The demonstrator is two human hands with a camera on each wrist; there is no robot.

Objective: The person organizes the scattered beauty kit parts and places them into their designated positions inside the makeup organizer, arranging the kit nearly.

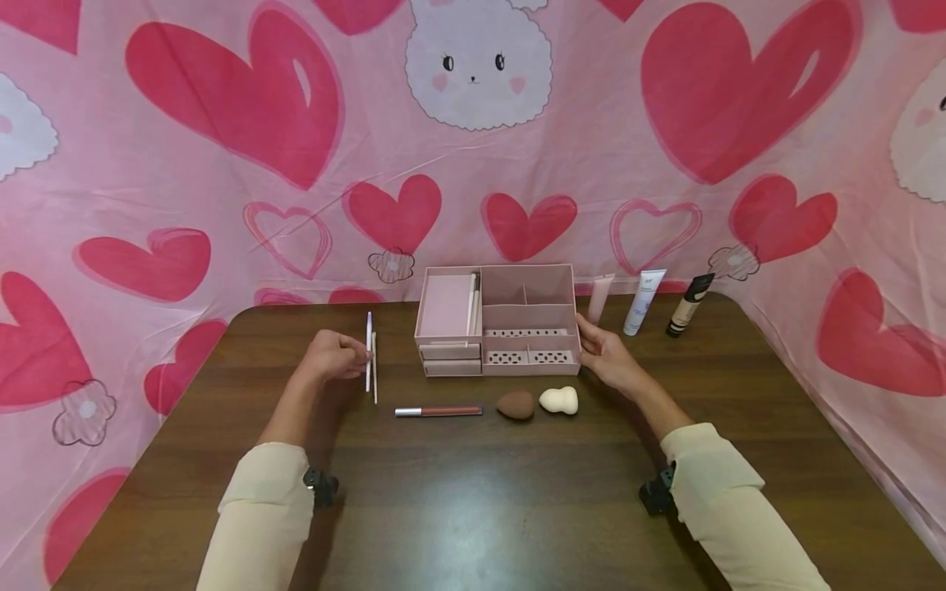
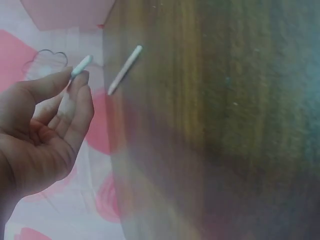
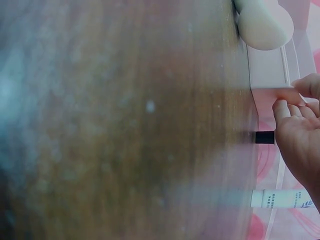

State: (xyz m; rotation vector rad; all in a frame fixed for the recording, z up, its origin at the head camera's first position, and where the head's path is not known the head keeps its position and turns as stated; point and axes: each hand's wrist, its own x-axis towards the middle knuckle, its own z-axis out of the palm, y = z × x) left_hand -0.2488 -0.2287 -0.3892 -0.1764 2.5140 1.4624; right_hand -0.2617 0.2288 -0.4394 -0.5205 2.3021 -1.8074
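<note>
My left hand [image 1: 334, 355] pinches a slim white-and-lavender stick [image 1: 369, 328] between thumb and fingertips above the table's left part. In the left wrist view, the white tip [image 2: 84, 64] of that stick pokes out past the thumb. Beside it a second thin pale stick [image 1: 374, 382] lies on the table. My right hand [image 1: 608, 356] grips the right side wall of a pink makeup organizer [image 1: 451, 304], thumb at its edge and fingers along the outside. Two slim brushes [image 1: 474, 305] lie over the organizer's left top. Its right half has several compartments, some with dotted strips.
In front of the organizer are a lip gloss tube [image 1: 439, 411], a brown makeup sponge [image 1: 516, 405] and a cream sponge [image 1: 559, 400]. To its right stand a pink tube [image 1: 600, 299], a white tube [image 1: 645, 304] and a black-capped foundation tube [image 1: 690, 306]. A heart-patterned cloth hangs behind.
</note>
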